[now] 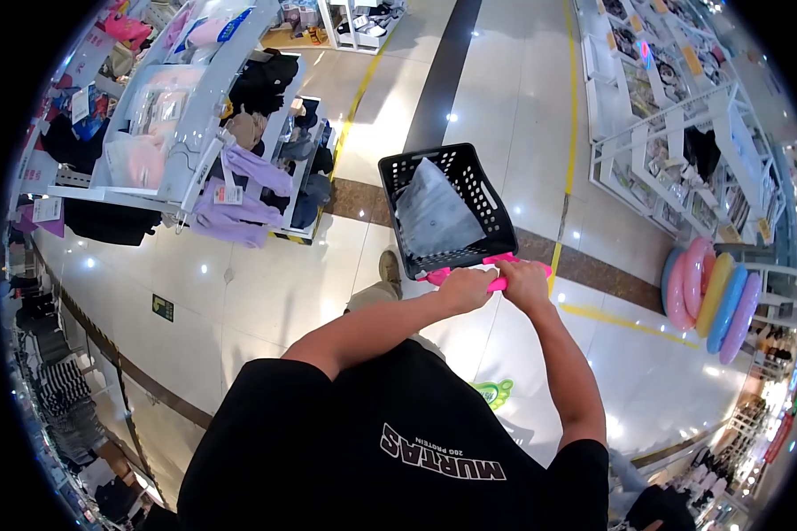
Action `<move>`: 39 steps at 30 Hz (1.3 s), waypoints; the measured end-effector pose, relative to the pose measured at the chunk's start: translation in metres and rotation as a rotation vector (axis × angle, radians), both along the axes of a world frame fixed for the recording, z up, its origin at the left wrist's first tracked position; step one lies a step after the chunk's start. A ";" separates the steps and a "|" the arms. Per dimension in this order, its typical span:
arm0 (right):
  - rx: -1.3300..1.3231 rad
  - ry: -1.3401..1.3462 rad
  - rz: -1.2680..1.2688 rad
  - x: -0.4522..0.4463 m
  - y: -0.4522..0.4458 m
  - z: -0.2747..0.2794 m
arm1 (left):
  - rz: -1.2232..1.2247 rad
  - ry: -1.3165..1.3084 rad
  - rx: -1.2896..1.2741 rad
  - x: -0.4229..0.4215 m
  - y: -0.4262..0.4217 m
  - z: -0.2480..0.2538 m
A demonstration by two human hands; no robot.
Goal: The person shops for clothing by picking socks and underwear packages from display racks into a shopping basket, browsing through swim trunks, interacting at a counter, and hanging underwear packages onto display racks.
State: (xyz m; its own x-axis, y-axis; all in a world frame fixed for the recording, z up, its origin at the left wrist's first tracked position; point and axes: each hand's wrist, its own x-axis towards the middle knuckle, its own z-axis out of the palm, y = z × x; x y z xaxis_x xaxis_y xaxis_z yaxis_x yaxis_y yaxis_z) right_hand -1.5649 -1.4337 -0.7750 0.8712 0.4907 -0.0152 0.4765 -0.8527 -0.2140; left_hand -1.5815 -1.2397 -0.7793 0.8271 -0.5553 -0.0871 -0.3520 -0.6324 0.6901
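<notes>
A black plastic basket (497,212) with perforated sides hangs or stands in front of my body, over the tiled floor. In it lies a grey-blue item in clear plastic wrapping (438,212). Both of my hands are at the pink handle (540,268) on the basket's near side. My left hand (466,290) is wrapped round the handle's left part. Close beside it, my right hand (524,283) has its fingers closed over the handle's right part.
A rack of clothing (195,190) stands at the left. White shelving (673,159) holds goods at the right, with colourful inflatable rings (717,292) below it. A person's dark clothing (660,509) shows at the lower right.
</notes>
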 end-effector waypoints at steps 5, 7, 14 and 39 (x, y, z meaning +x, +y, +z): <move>0.004 -0.021 0.078 0.075 0.022 0.010 | 0.078 -0.009 -0.002 0.064 0.018 0.001; -0.001 -0.032 0.101 0.114 0.031 0.005 | 0.112 -0.045 -0.034 0.095 0.029 0.002; -0.002 -0.068 0.095 0.240 0.097 0.011 | 0.135 -0.106 0.065 0.222 0.093 0.014; 0.093 0.020 0.620 0.701 0.212 0.055 | 0.706 -0.095 0.336 0.610 0.173 0.046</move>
